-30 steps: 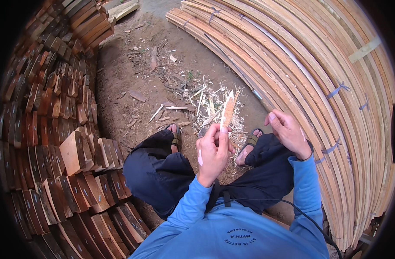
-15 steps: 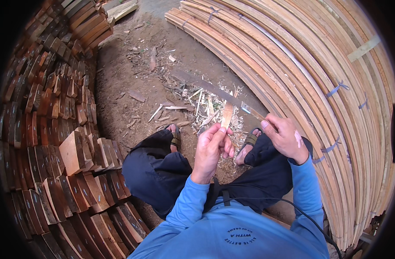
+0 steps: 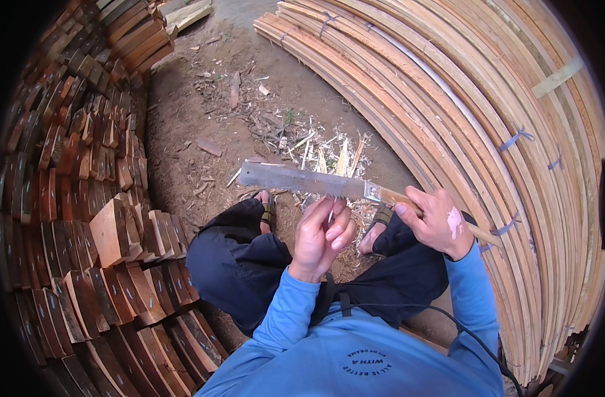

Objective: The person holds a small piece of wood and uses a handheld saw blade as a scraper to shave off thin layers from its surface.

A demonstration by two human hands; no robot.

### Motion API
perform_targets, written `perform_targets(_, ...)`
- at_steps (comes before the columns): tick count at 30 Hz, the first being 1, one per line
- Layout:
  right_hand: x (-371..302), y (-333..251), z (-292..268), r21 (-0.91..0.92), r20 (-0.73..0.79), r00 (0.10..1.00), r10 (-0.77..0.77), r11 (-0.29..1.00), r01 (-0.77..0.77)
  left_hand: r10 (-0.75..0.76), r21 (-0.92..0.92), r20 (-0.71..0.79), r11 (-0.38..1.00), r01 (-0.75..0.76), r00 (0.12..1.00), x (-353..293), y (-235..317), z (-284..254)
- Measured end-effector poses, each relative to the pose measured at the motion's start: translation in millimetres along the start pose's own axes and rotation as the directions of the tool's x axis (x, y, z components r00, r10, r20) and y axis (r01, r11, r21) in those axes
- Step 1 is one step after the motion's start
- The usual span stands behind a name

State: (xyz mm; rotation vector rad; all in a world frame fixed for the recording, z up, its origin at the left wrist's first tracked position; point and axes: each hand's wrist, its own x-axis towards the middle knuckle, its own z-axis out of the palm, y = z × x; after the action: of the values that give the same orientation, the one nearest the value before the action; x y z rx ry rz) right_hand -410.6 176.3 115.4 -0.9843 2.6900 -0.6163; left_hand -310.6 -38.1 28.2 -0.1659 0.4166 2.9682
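My right hand (image 3: 440, 221) is wrapped round the wooden handle of a handsaw (image 3: 296, 178). Its long grey blade points left, lying crosswise in front of me, with the toothed edge on the near side. Just below the blade, my left hand (image 3: 322, 238) is closed, thumb and fingers pinching a thin strip of wood (image 3: 330, 216). Only a narrow edge of that strip shows; the fingers and the blade hide the rest. The fingertips are close to the teeth, and I cannot tell whether the saw touches the strip.
Stacked short wooden blocks (image 3: 110, 238) rise along the left. Long bundled wooden strips (image 3: 408, 86), tied with bluish bands, curve along the right. Wood shavings and splinters (image 3: 322, 149) litter the dirt floor (image 3: 183, 172) ahead of my sandalled feet. A black cable (image 3: 461, 322) crosses my shirt.
My right hand has turned the saw: its blade, pointing away to the far left, now lies nearly crosswise above my left hand. The wood strip, seen broad before, now shows only an edge.
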Motion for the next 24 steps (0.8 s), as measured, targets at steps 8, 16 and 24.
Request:
perform_targets(8,-8.5,-12.4,0.8,-0.124,-0.085,0.996,-0.032,0.992,0.022,-0.009,-0.158,-0.062,0.988,-0.001,0.998,-6.2,0.3,2.8)
perform_targets(16,1.0,2.8,21.3,-0.197,-0.142,0.988,-0.059,0.98,0.03,-0.016,-0.25,-0.071,0.968,-0.002,0.997,-1.5,2.7,1.0)
perform_targets(24,11.0,13.0,38.4,-0.235,-0.158,0.987,-0.027,0.972,-0.011,0.011,-0.309,-0.079,0.95,-0.035,0.997,5.6,2.4,-7.7)
